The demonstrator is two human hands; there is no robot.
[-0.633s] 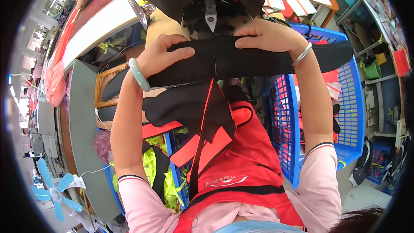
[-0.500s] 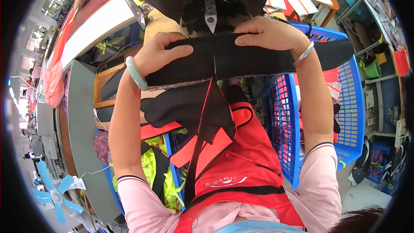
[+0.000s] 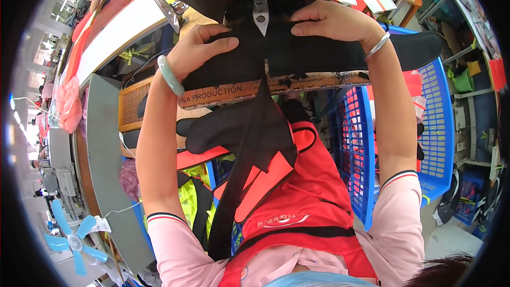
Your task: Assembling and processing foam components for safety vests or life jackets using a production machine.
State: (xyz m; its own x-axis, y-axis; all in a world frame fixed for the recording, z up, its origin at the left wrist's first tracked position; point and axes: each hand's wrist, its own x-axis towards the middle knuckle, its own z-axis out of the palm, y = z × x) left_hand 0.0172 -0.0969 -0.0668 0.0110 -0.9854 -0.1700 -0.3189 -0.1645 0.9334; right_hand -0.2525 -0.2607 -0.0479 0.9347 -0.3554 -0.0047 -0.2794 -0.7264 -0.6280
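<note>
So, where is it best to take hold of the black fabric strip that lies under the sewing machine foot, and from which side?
Probably grip the black fabric strip at its flat stretches on either side of the presser foot, coming from the near edge. It lies spread and taut there, so fingers can press on top, as the left hand and right hand do. The hanging tail is loose and gives less control.

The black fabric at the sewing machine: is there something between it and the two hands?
Nothing visible: the left hand and the right hand both press directly on the black fabric, one on each side of the presser foot.
</note>
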